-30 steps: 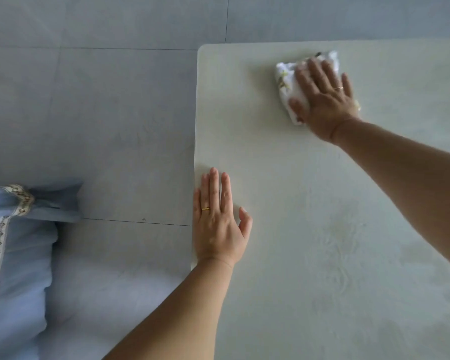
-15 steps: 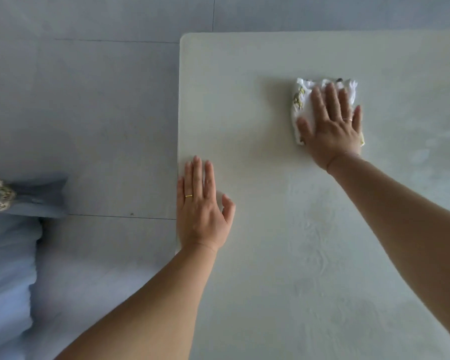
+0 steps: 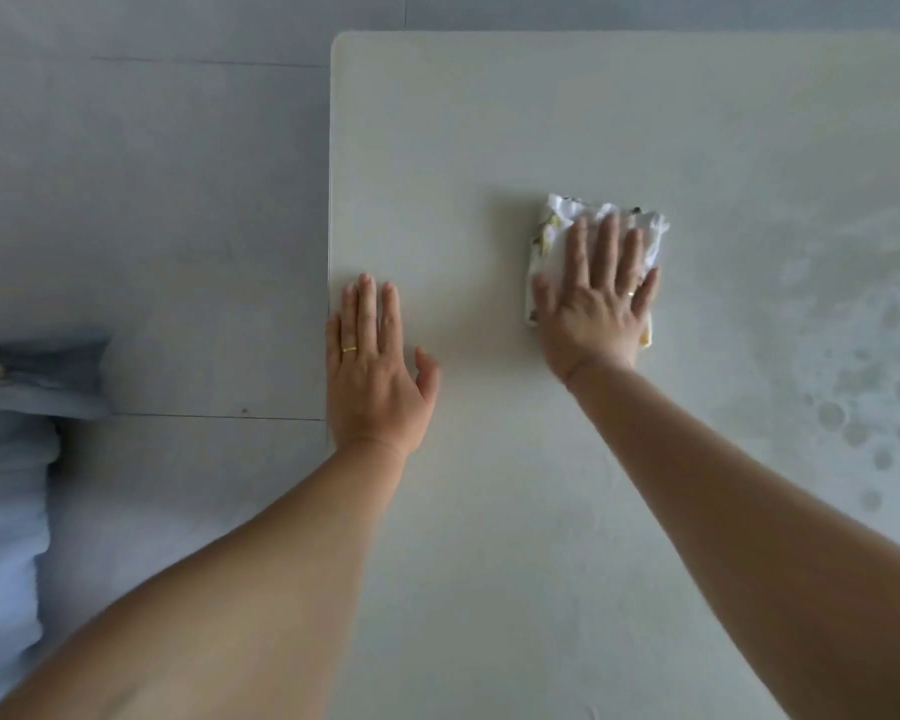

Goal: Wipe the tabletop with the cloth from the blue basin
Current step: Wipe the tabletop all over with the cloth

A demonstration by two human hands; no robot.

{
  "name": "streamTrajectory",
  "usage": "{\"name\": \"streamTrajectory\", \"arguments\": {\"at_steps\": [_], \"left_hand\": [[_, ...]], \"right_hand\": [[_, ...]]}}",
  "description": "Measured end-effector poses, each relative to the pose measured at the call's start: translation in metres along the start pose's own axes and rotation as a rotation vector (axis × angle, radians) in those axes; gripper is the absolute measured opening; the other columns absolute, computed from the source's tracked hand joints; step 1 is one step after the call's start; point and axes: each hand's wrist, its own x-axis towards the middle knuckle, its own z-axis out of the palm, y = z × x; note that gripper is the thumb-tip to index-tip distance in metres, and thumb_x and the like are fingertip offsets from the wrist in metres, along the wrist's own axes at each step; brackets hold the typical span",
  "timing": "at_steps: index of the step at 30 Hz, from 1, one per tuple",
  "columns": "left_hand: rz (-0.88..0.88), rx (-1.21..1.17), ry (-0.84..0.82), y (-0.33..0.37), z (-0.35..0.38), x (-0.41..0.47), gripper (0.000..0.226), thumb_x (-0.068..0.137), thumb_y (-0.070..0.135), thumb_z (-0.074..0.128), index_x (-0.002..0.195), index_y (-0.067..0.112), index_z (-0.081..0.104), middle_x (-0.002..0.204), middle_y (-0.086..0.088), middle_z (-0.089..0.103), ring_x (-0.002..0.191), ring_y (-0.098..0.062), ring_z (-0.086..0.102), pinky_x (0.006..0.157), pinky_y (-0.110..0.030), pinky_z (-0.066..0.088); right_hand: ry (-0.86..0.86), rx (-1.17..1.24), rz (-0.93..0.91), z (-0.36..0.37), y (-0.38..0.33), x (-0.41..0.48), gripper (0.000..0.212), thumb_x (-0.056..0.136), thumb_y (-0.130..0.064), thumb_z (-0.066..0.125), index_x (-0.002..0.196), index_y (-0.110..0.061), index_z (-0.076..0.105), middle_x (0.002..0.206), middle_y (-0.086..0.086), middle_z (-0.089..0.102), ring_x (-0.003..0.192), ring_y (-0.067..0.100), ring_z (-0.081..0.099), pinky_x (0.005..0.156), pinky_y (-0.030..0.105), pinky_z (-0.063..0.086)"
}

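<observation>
A folded white cloth with a yellow-green print lies flat on the pale tabletop. My right hand presses down on it with fingers spread, covering most of it. My left hand rests flat on the table at its left edge, fingers together, holding nothing. Wet streaks and round damp marks show on the table's right side. The blue basin is not in view.
Grey floor tiles lie to the left of and beyond the table. A light blue cushion or cloth with patterned trim sits at the lower left, beside the table's left edge.
My right hand has drawn the cloth from the table's far edge back toward me and slightly right. My left hand has stayed flat at the left edge.
</observation>
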Motion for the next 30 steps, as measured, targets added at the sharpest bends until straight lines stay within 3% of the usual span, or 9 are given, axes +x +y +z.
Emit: {"name": "streamTrajectory", "arguments": {"at_steps": [4,9,12,17,21,23,27,30], "left_hand": [[-0.002,-0.016,0.018,0.002,0.001,-0.001,0.070,0.083,0.033,0.032,0.147,0.005,0.029,0.156,-0.015,0.023,0.145,-0.029,0.018,0.118,-0.042,0.014],[-0.006,0.056,-0.038,0.002,0.003,0.000,0.066,0.090,0.032,0.030,0.151,0.012,0.016,0.159,-0.012,0.011,0.147,-0.026,0.008,0.119,-0.043,0.002],[0.002,0.124,-0.042,0.003,0.002,-0.004,0.065,0.096,0.033,0.031,0.152,0.013,0.005,0.160,-0.012,0.002,0.148,-0.025,0.000,0.119,-0.044,-0.005],[0.102,0.023,-0.022,0.028,0.003,-0.063,0.064,0.093,0.038,0.028,0.150,0.009,0.021,0.158,-0.014,0.018,0.146,-0.028,0.016,0.118,-0.044,0.002],[0.202,-0.006,-0.069,0.030,0.014,-0.105,0.063,0.092,0.039,0.035,0.147,0.009,0.030,0.155,-0.015,0.025,0.144,-0.031,0.022,0.118,-0.047,0.012],[0.205,-0.001,-0.055,0.026,0.018,-0.105,0.065,0.091,0.039,0.036,0.148,0.010,0.028,0.156,-0.014,0.023,0.145,-0.030,0.019,0.118,-0.046,0.012],[0.193,0.024,-0.089,0.029,0.017,-0.105,0.067,0.090,0.038,0.037,0.149,0.009,0.026,0.157,-0.014,0.022,0.146,-0.028,0.016,0.118,-0.047,0.012],[0.177,0.067,-0.117,0.030,0.014,-0.104,0.067,0.090,0.040,0.032,0.149,0.009,0.025,0.157,-0.013,0.021,0.146,-0.028,0.016,0.118,-0.047,0.011]], "right_hand": [[-0.087,-0.087,-0.329,0.008,-0.009,-0.053,0.062,0.095,-0.053,0.019,0.150,-0.032,-0.002,0.159,-0.005,-0.009,0.145,0.017,-0.016,0.116,0.043,-0.012],[-0.167,-0.071,-0.315,-0.004,0.000,-0.052,0.062,0.095,-0.057,0.016,0.149,-0.034,-0.004,0.159,-0.006,-0.014,0.144,0.017,-0.018,0.113,0.046,-0.017],[-0.083,-0.086,-0.321,-0.007,-0.014,-0.052,0.062,0.094,-0.059,0.011,0.150,-0.034,0.001,0.159,-0.004,-0.011,0.145,0.019,-0.016,0.112,0.048,-0.020],[-0.110,-0.132,-0.337,0.000,-0.012,-0.045,0.059,0.096,-0.056,0.016,0.149,-0.038,-0.001,0.160,-0.003,-0.009,0.146,0.021,-0.013,0.114,0.051,-0.013],[-0.097,-0.204,-0.571,-0.005,0.024,-0.029,0.058,0.096,-0.055,0.015,0.149,-0.037,0.001,0.160,-0.005,0.002,0.147,0.021,-0.003,0.116,0.050,-0.005],[-0.055,-0.169,-0.508,-0.011,0.048,-0.022,0.057,0.097,-0.053,0.016,0.150,-0.036,0.005,0.160,-0.007,0.006,0.147,0.018,0.000,0.117,0.048,-0.003],[-0.003,-0.023,-0.078,0.005,0.031,-0.053,0.060,0.097,-0.050,0.020,0.150,-0.031,0.001,0.160,-0.003,-0.003,0.146,0.020,-0.009,0.117,0.044,-0.007],[-0.061,-0.060,-0.209,0.017,0.008,-0.101,0.064,0.095,-0.051,0.021,0.150,-0.028,-0.001,0.160,0.000,-0.003,0.146,0.022,-0.009,0.117,0.045,-0.008]]}}
